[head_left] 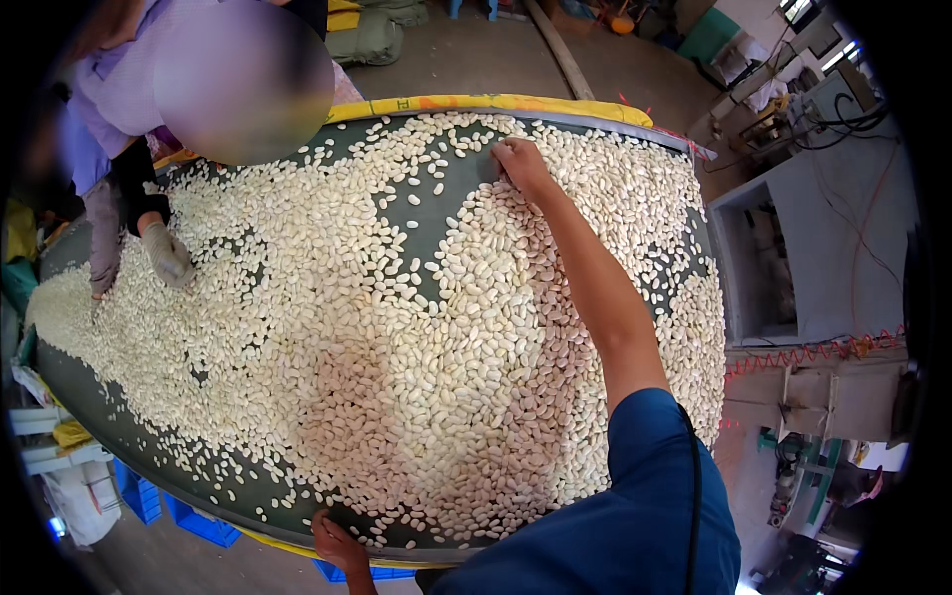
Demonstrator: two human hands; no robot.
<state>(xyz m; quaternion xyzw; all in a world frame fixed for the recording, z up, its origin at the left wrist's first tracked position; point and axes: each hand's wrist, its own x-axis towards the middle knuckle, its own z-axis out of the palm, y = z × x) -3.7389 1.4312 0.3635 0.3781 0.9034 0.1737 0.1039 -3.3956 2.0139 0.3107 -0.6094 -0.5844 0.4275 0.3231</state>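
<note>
**Hands on a table of pale kernels**

The pale kernels (397,327) lie spread in a thick, uneven layer across a dark green table (436,213), densest in the middle and near side, with bare patches showing toward the far centre and along the near left rim.

The right hand (520,162) reaches far across the table, the bare forearm stretched out straight from a blue sleeve (635,496) at the near right. The hand lies palm down at the far edge of the heap, fingers curled together and pressed onto the kernels beside a bare patch; whether it pinches anything cannot be told.

The left hand (337,543) sits at the near rim of the table, fingers bent over the edge and closed on the rim itself, just short of the closest kernels.

At the far left, another person in a lilac top leans over the table, with 1 gloved hand (167,254) resting on the kernels.

A yellow band (476,102) runs along the far rim. Blue crates (178,511) stand on the floor under the near left side, and a grey machine housing (823,238) stands to the right.
</note>
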